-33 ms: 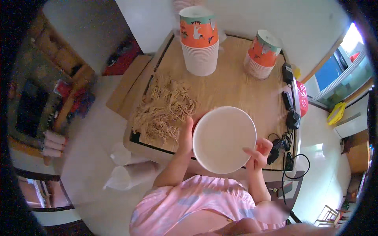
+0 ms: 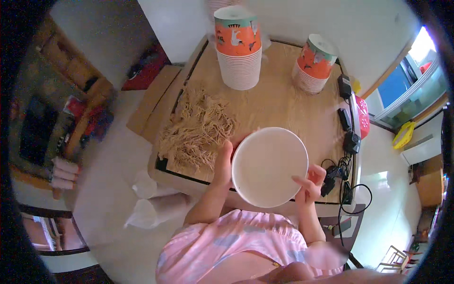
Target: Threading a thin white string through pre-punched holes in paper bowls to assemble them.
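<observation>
Between my two hands I hold a round white paper bucket (image 2: 269, 166), its open mouth and pale inside facing me. My left hand (image 2: 223, 165) wraps its left side, the thumb up along the wall and the other fingers hidden behind. At the lower right of the rim my right hand (image 2: 310, 185) grips it with curled fingers, one fingertip over the inner edge. Left of the bucket, a loose heap of tan, stringy dried roots (image 2: 201, 130) lies on the wooden tabletop (image 2: 269, 106), close to my left hand.
A tall stack of paper buckets (image 2: 240, 66), orange and green on top, stands upside down at the back. A shorter stack (image 2: 316, 66) is at the back right. Black adapters and cables (image 2: 347, 173) run down the right edge. White-wrapped bundles (image 2: 158, 210) lie on the floor at left.
</observation>
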A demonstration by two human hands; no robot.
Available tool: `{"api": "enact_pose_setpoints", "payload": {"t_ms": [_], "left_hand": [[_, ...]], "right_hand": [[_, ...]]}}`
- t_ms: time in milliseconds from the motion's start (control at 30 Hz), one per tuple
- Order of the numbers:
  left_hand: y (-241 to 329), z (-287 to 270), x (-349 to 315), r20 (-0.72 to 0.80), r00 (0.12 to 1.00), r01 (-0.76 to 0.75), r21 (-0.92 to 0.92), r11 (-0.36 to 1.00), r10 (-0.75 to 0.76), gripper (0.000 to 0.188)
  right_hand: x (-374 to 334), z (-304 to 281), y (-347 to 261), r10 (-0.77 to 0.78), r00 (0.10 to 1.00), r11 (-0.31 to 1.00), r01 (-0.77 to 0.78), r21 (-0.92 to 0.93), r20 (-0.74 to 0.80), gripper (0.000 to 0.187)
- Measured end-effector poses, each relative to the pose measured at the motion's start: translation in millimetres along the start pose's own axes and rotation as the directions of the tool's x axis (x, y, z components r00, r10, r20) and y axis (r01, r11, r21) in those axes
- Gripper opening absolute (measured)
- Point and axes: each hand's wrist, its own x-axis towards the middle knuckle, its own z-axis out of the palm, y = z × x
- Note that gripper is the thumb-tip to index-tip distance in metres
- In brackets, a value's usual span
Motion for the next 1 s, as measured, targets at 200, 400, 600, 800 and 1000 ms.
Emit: {"api": "enact_pose_setpoints", "payload": {"t_ms": [200,400,600,800,1000], "left_hand": [[-17.0,-4.7,-4.2,0.006,0.992,-0.116,0.391,0.913,0.123,0.047],[-43.2,-16.5,-16.6,-0.116,0.972,-0.080,0.663,0.745,0.207,0.039],[-57.5,-46.6,-11.0,-0.242,0.941,0.000,0.696,0.718,0.235,0.033],[-30.5,-125.8,12.2,-0.155,0.834,-0.061,0.928,0.369,0.529,0.014],[-18.2,-167.4,26.1,-0.232,0.704,0.149,0.972,0.180,0.671,0.014]], "right_hand": [[14.1,-5.9,24.4,0.447,0.890,0.865,-0.455,0.210,0.090,0.020],[21.1,3.1,41.5,0.603,0.756,0.683,-0.654,0.325,0.255,0.028],[27.2,15.4,50.9,0.637,0.714,0.638,-0.700,0.321,0.292,0.026],[15.7,-5.8,50.7,0.600,0.800,0.759,-0.568,0.318,-0.003,0.024],[-30.5,-24.5,48.6,0.634,0.769,0.759,-0.595,0.264,-0.088,0.018]]}}
